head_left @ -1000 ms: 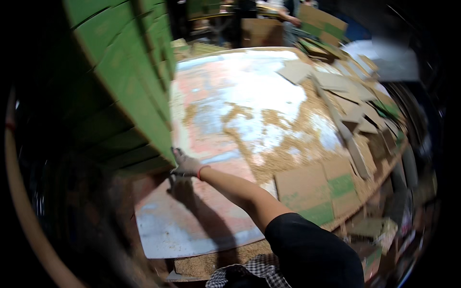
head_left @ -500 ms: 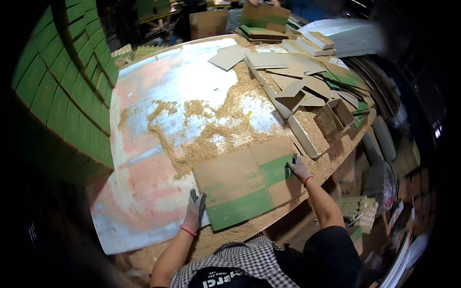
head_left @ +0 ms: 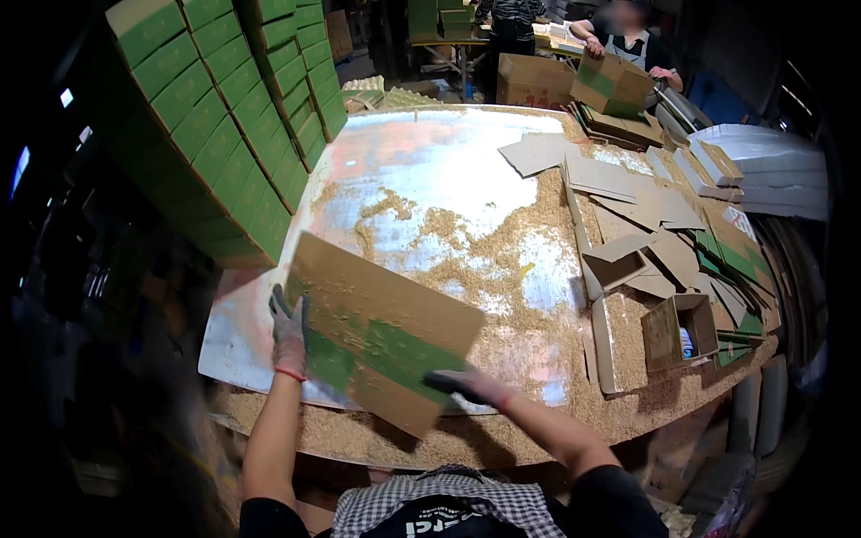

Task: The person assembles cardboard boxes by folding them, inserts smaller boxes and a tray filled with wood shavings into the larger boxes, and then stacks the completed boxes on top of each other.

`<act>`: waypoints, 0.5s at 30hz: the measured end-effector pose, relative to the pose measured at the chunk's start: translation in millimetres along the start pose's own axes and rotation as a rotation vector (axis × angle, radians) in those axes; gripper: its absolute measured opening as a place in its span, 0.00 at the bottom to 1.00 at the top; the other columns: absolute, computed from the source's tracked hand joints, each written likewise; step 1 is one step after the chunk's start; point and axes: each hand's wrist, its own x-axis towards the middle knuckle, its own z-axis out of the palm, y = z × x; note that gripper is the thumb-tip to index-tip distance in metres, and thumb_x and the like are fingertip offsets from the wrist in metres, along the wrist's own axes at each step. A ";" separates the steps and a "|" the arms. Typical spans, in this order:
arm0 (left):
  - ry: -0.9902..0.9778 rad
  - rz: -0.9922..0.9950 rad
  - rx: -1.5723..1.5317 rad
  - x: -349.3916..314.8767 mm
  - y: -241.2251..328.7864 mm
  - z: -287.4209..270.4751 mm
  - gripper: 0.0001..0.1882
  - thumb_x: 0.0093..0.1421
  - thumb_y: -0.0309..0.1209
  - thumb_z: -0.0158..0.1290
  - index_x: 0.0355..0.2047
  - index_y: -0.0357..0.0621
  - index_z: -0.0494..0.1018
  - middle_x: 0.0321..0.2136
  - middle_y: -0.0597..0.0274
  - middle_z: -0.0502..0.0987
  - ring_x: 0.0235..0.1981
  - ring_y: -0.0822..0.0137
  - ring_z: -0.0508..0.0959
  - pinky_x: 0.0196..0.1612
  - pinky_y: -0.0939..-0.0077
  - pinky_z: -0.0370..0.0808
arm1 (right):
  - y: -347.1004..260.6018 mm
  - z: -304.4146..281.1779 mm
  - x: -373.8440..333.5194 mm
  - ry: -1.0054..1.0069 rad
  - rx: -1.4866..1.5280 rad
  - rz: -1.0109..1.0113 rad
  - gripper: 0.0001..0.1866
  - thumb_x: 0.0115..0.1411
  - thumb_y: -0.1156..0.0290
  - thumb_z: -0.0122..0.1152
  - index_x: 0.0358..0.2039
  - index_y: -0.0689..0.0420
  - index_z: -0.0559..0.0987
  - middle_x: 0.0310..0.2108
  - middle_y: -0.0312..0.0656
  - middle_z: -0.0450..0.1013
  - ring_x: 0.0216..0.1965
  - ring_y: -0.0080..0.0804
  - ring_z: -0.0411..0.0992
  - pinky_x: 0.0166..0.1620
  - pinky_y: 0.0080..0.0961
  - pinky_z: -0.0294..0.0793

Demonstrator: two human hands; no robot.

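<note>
A flat cardboard piece [head_left: 395,309], brown with green patches and flecked with wood shavings, is tilted above the near part of the table. My left hand [head_left: 290,330], in a grey-dipped glove, grips its left edge, with the thumb on the near face. At the opposite edge is my right hand [head_left: 471,386], gloved the same way and slightly blurred. Its fingers stretch out together, their tips over the lower right of the cardboard. Part of the table behind the cardboard is hidden.
Wood shavings [head_left: 466,229] lie across the table [head_left: 404,148]. Green boxes [head_left: 215,134] are stacked high at left. Right of centre are cardboard scraps [head_left: 619,175] and an open box [head_left: 659,336]. A co-worker [head_left: 628,40] handles another cardboard box [head_left: 613,83] at the back.
The cardboard was flat on the table and is now raised, tilted and turned, farther left. Both my hands moved with it, and my head view has shifted to show more of the far side.
</note>
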 end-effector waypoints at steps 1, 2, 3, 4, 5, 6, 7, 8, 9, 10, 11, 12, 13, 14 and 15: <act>-0.021 0.048 -0.042 6.8 28.4 4.5 0.31 0.58 0.24 0.48 0.60 0.37 0.49 0.57 0.55 0.56 0.57 0.62 0.60 0.59 0.74 0.57 | -19.7 13.9 20.5 0.115 -0.252 -0.190 0.26 0.59 0.52 0.53 0.50 0.60 0.71 0.45 0.44 0.72 0.46 0.30 0.68 0.51 0.25 0.65; -0.016 -0.050 0.005 9.3 93.6 62.9 0.31 0.58 0.24 0.48 0.60 0.38 0.49 0.57 0.56 0.55 0.57 0.63 0.58 0.60 0.74 0.55 | 12.6 -13.4 53.5 0.275 -0.287 -0.277 0.25 0.58 0.55 0.54 0.47 0.63 0.72 0.44 0.42 0.73 0.44 0.29 0.68 0.50 0.25 0.66; -0.063 -0.043 -0.074 1.5 132.2 69.9 0.31 0.58 0.24 0.48 0.60 0.38 0.50 0.58 0.57 0.54 0.58 0.64 0.56 0.60 0.73 0.53 | 4.1 -24.0 74.2 0.217 -0.197 -0.265 0.23 0.58 0.58 0.54 0.46 0.63 0.73 0.42 0.41 0.73 0.43 0.28 0.69 0.48 0.25 0.66; -0.071 0.010 -0.019 -4.6 130.5 42.3 0.31 0.59 0.25 0.47 0.60 0.38 0.49 0.58 0.58 0.54 0.58 0.64 0.55 0.60 0.72 0.52 | -6.9 -31.8 99.9 0.199 -0.261 -0.238 0.21 0.56 0.60 0.55 0.45 0.62 0.73 0.40 0.42 0.74 0.42 0.27 0.69 0.48 0.25 0.67; -0.023 0.031 0.096 -11.7 119.1 11.6 0.31 0.59 0.27 0.48 0.60 0.38 0.49 0.59 0.58 0.54 0.58 0.65 0.55 0.60 0.72 0.52 | -5.2 -50.6 130.9 0.212 -0.173 -0.229 0.20 0.56 0.59 0.56 0.41 0.62 0.75 0.37 0.41 0.75 0.39 0.26 0.70 0.44 0.24 0.68; -0.041 -0.006 0.167 -24.5 133.9 0.3 0.31 0.59 0.27 0.47 0.61 0.39 0.48 0.60 0.60 0.53 0.58 0.65 0.56 0.60 0.72 0.53 | -3.5 -76.3 152.9 0.244 -0.082 -0.209 0.19 0.55 0.58 0.57 0.37 0.62 0.76 0.34 0.40 0.75 0.35 0.25 0.71 0.40 0.24 0.70; -0.036 0.022 0.261 -45.5 144.8 -23.0 0.31 0.59 0.24 0.45 0.62 0.40 0.48 0.60 0.62 0.52 0.58 0.65 0.56 0.59 0.73 0.54 | -20.2 -86.3 164.1 0.346 -0.140 -0.274 0.19 0.54 0.58 0.58 0.37 0.62 0.77 0.33 0.40 0.75 0.35 0.25 0.71 0.39 0.23 0.70; 0.052 -0.100 0.231 -69.7 160.0 -36.8 0.30 0.60 0.22 0.43 0.62 0.40 0.47 0.61 0.62 0.51 0.59 0.66 0.55 0.59 0.73 0.55 | -35.0 -97.2 169.3 0.450 -0.193 -0.334 0.19 0.54 0.58 0.58 0.37 0.62 0.77 0.32 0.40 0.75 0.34 0.24 0.70 0.38 0.22 0.70; 0.125 -0.142 0.227 -87.1 166.1 -47.6 0.28 0.60 0.20 0.42 0.61 0.37 0.50 0.60 0.61 0.54 0.59 0.66 0.56 0.59 0.74 0.56 | -27.8 -132.2 180.0 0.591 -0.158 -0.365 0.20 0.54 0.57 0.59 0.37 0.62 0.77 0.33 0.39 0.75 0.33 0.24 0.70 0.38 0.22 0.70; 0.175 -0.172 0.229 -100.0 160.1 -68.7 0.27 0.60 0.21 0.43 0.59 0.36 0.52 0.59 0.60 0.56 0.58 0.66 0.58 0.59 0.74 0.57 | -16.7 -171.0 184.9 0.731 -0.125 -0.389 0.20 0.53 0.56 0.59 0.37 0.62 0.77 0.33 0.39 0.75 0.33 0.23 0.70 0.39 0.22 0.70; 0.285 -0.232 0.267 -129.4 147.3 -114.3 0.25 0.60 0.22 0.44 0.58 0.35 0.54 0.58 0.59 0.58 0.57 0.66 0.60 0.58 0.74 0.58 | -25.4 -163.8 169.4 0.729 -0.130 -0.398 0.28 0.51 0.49 0.59 0.39 0.64 0.76 0.35 0.42 0.75 0.35 0.27 0.70 0.40 0.24 0.69; 0.339 -0.178 0.426 -163.2 116.9 -173.6 0.24 0.61 0.24 0.45 0.57 0.34 0.56 0.56 0.57 0.60 0.57 0.65 0.61 0.57 0.74 0.60 | -32.1 -176.4 144.7 0.886 0.026 -0.280 0.28 0.52 0.50 0.59 0.40 0.66 0.76 0.34 0.43 0.74 0.35 0.28 0.69 0.40 0.26 0.69; 0.337 -0.230 0.508 -202.5 101.7 -218.7 0.27 0.60 0.27 0.47 0.59 0.38 0.53 0.58 0.55 0.58 0.58 0.64 0.59 0.59 0.72 0.57 | -35.7 -184.1 120.6 0.999 0.029 -0.347 0.27 0.53 0.51 0.58 0.41 0.66 0.75 0.34 0.44 0.74 0.35 0.29 0.70 0.39 0.27 0.69; 0.294 -0.263 0.566 -226.0 83.0 -256.4 0.31 0.59 0.29 0.49 0.60 0.42 0.50 0.59 0.54 0.56 0.60 0.62 0.57 0.60 0.70 0.54 | -18.2 -235.9 91.6 1.202 -0.107 -0.325 0.26 0.54 0.53 0.57 0.43 0.65 0.73 0.34 0.46 0.75 0.35 0.33 0.71 0.39 0.29 0.70; 0.210 -0.407 0.573 -246.2 91.7 -271.7 0.41 0.57 0.34 0.53 0.64 0.51 0.41 0.63 0.54 0.50 0.63 0.61 0.51 0.64 0.67 0.48 | -17.8 -248.5 63.8 1.221 -0.310 -0.300 0.26 0.54 0.53 0.57 0.43 0.64 0.73 0.35 0.47 0.75 0.35 0.36 0.71 0.39 0.31 0.70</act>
